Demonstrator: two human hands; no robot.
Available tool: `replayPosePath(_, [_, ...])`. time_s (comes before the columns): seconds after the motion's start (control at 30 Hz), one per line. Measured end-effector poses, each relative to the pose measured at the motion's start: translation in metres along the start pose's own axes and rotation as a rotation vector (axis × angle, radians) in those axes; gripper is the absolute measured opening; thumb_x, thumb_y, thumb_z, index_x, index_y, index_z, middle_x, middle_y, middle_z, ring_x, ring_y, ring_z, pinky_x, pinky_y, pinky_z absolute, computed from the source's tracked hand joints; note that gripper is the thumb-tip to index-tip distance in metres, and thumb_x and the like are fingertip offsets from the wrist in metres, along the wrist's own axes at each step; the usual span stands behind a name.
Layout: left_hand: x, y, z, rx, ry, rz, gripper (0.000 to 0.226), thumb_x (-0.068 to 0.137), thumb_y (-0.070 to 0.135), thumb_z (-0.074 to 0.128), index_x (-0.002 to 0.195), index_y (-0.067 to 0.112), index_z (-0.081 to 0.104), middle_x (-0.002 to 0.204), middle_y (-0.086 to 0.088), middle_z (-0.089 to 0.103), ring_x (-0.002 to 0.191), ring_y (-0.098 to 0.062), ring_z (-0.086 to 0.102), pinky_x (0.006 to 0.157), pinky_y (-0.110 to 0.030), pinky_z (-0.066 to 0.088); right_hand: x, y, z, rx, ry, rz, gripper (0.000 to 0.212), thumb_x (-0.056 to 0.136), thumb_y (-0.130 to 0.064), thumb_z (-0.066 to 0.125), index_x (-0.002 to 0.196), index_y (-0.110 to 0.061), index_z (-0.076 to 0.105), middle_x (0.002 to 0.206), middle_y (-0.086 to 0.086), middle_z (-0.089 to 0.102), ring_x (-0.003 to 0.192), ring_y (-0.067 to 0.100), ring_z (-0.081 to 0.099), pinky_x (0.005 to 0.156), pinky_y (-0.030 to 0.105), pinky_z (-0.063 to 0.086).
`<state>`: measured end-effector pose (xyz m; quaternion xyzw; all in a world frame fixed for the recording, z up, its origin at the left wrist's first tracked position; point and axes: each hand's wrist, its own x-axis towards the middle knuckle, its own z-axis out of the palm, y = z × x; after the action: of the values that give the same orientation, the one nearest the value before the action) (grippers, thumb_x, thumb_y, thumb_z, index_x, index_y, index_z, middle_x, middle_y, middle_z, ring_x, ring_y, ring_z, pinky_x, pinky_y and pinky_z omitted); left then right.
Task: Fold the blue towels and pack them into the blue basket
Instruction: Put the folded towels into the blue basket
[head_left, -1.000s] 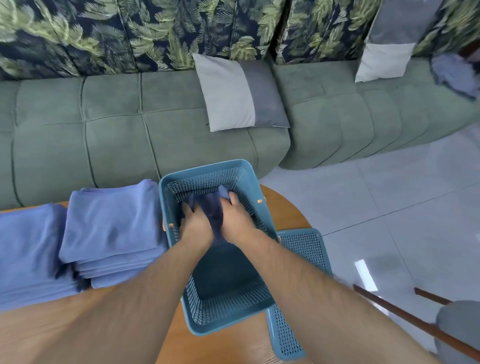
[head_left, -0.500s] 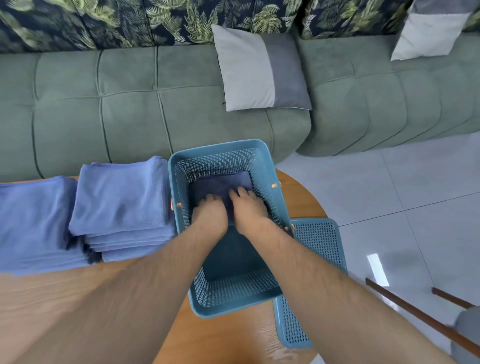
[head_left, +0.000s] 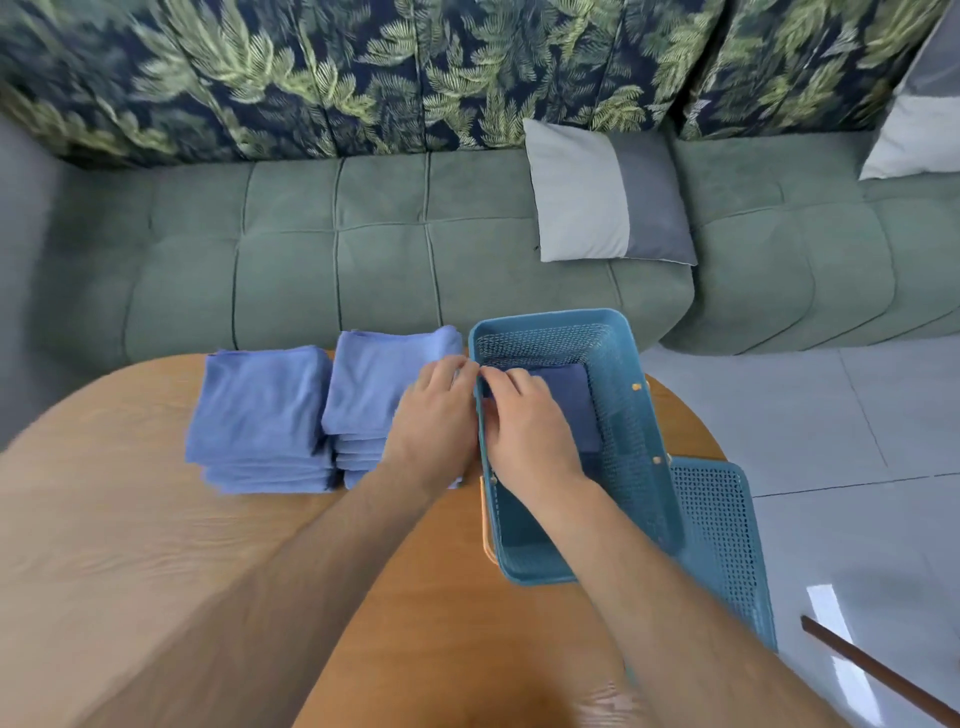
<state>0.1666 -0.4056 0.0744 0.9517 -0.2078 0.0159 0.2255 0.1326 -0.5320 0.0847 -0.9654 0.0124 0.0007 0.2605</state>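
Observation:
The blue mesh basket (head_left: 641, 441) stands on the round wooden table (head_left: 156, 545) at its right side. One dark blue folded towel (head_left: 574, 402) lies flat in the basket's far half. My right hand (head_left: 524, 428) hovers over the basket's left wall, fingers loosely bent near the towel's left corner, holding nothing. My left hand (head_left: 436, 415) is outside the basket, relaxed over the right edge of the nearer stack of folded towels (head_left: 376, 382). A second stack of folded towels (head_left: 260, 415) sits to its left.
A matching mesh lid (head_left: 724, 545) lies right of the basket, partly past the table's edge. A green sofa (head_left: 363, 260) with a grey cushion (head_left: 597, 192) runs behind the table. A brown rod (head_left: 883, 675) crosses the tiled floor at the lower right.
Both hands came off the towel pressed into the basket. My left hand moved out and left onto the nearer stack; my right hand shifted to the basket's left wall. The view swung left.

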Motion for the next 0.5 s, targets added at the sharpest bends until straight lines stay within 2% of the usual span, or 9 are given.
replayPosePath(0.07, [-0.013,-0.025,-0.008,0.057,0.004,-0.051,0.038,0.083,0.02,0.05,0.115,0.005,0.065,0.12,-0.013,0.064,0.105,-0.036,0.063,0.078,-0.045,0.056,0.003,-0.021,0.012,0.011,-0.079,-0.021,0.037,0.095,-0.014,0.058,0.132,-0.01,0.059,0.115,0.009,0.061,0.102,0.031,0.054,0.076,0.044,0.05])
replayPosePath(0.17, [-0.037,-0.065,-0.008,0.124,-0.12,-0.127,0.056,0.078,0.027,0.075,0.131,0.013,0.061,0.139,-0.009,0.057,0.126,-0.032,0.054,0.093,-0.046,0.05,0.005,-0.042,0.03,0.017,-0.158,-0.026,0.026,0.096,-0.011,0.056,0.121,-0.009,0.062,0.114,0.008,0.059,0.101,0.031,0.056,0.073,0.04,0.046])
replayPosePath(0.23, [-0.048,-0.085,-0.005,0.16,-0.188,-0.131,0.068,0.074,0.034,0.081,0.136,0.02,0.059,0.145,-0.003,0.052,0.13,-0.029,0.051,0.096,-0.045,0.046,0.003,-0.053,0.038,-0.002,-0.19,0.039,0.021,0.1,-0.015,0.049,0.118,-0.012,0.059,0.109,0.007,0.06,0.095,0.032,0.06,0.067,0.036,0.04])
replayPosePath(0.3, [-0.05,-0.098,0.0,0.204,-0.194,-0.099,0.068,0.069,0.034,0.087,0.132,0.022,0.063,0.139,-0.001,0.058,0.12,-0.029,0.058,0.088,-0.044,0.049,-0.002,-0.06,0.043,-0.039,-0.234,0.126,0.023,0.103,-0.022,0.043,0.123,-0.015,0.052,0.098,0.008,0.064,0.09,0.033,0.063,0.061,0.035,0.035])
replayPosePath(0.4, [-0.045,-0.108,0.009,0.269,-0.048,-0.035,0.047,0.073,0.023,0.085,0.117,0.022,0.07,0.121,0.001,0.067,0.097,-0.028,0.066,0.071,-0.039,0.05,-0.008,-0.063,0.047,-0.086,-0.295,0.246,0.043,0.107,-0.034,0.035,0.146,-0.015,0.034,0.099,0.013,0.068,0.091,0.035,0.065,0.061,0.036,0.04])
replayPosePath(0.5, [-0.049,-0.113,0.01,0.25,0.083,-0.009,0.032,0.084,0.012,0.072,0.114,0.02,0.069,0.113,0.005,0.069,0.088,-0.027,0.065,0.066,-0.035,0.043,-0.01,-0.067,0.044,0.093,-0.259,0.349,0.052,0.108,-0.043,0.034,0.155,-0.021,0.028,0.111,0.015,0.069,0.104,0.035,0.063,0.079,0.042,0.05])
